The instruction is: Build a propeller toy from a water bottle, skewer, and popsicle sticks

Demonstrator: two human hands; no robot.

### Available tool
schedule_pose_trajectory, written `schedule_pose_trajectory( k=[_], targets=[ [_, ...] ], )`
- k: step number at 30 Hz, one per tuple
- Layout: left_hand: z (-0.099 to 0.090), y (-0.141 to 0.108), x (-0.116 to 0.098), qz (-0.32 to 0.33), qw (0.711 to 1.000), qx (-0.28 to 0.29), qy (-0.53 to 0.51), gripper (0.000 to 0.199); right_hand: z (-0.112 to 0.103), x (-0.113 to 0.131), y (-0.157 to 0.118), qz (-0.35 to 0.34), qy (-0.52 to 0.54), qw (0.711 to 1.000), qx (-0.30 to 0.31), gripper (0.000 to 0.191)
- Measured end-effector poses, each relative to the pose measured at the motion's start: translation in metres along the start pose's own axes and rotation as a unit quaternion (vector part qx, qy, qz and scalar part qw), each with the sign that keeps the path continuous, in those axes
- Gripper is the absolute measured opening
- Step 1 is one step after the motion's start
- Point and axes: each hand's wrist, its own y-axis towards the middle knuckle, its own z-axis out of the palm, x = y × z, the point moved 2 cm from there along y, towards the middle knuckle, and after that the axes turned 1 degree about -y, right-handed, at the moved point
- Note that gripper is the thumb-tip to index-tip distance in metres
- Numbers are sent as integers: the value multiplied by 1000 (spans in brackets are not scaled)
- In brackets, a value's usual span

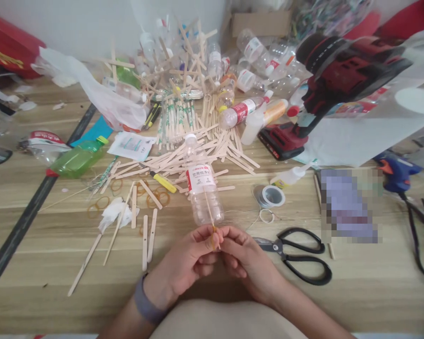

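My left hand and my right hand meet close to my body, both closed in a pinch around the lower end of a thin wooden stick. A small amber rubber band loops around the stick at my fingertips; exactly which fingers grip it is partly hidden. Just beyond them is a clear plastic bottle with a white and red label and a white cap, the stick's far end passing in front of it. Black-handled scissors lie beside my right hand. Flat craft sticks lie left of my left hand.
A red cordless drill stands at the right, with a blue glue gun beyond it. Piled sticks, a yellow cutter, rubber bands, a wire spool and a green bottle lie around.
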Motion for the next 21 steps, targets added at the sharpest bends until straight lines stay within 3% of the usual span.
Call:
schedule_pose_trajectory(
  k=[3, 7, 10, 13, 16, 18, 21],
  targets=[
    [-2, 1, 2, -6, 999, -28, -22, 50, 0, 0, -4, -26, 39, 999, 24, 34],
    [-5, 2, 4, 23, 997, -73, -6, 49, 2, -4, -9, -33, 86, 987, 132, 35],
    [-3, -1, 4, 51, 994, -92, 29, 47, -2, -6, -11, -29, 114, 979, 167, 35],
    [0, -5, 2, 70, 992, -96, 49, 44, -8, 2, -10, -13, 59, 990, 131, 45],
    [0, -8, 2, 70, 992, -93, 49, 41, -15, 22, -13, -31, -161, 985, 46, 58],
    [0, -8, 2, 69, 992, -94, 49, 42, -16, 39, -17, -61, -368, 928, 6, 58],
    [0, -9, 5, 65, 992, -97, 45, 42, -13, 59, -23, -98, -590, 801, -13, 50]
  ],
)
